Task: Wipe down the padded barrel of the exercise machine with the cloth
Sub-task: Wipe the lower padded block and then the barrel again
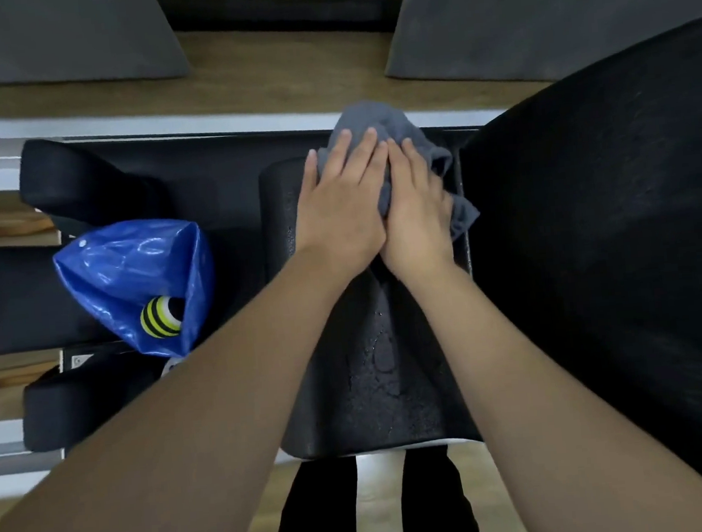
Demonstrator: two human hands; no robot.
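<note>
We have both palms down on the grey cloth, which lies bunched on the far end of the padded barrel, the black cushioned surface running straight away from us between our forearms. Our left hand lies flat with its fingers extended and slightly fanned, the thumb out to the side; our right hand lies just beside it, touching it along the inner edge, fingers straight and close together. Neither hand pinches the fabric; we pin it by pressure alone. The cloth looks soft, light and limp, with loose folds spilling past our fingertips and to the right, so we judge it is best held under flat palms near its middle, or it will likely roll up and drag. The barrel looks firm but yielding, with a textured skin that shows damp streaks and droplets nearer to us; wet, it may be a little slippery. Its long axis appears to run from our body toward the far frame, so strokes along that line should cover it. A blue bag holding a striped ball sits to the left, well apart.
</note>
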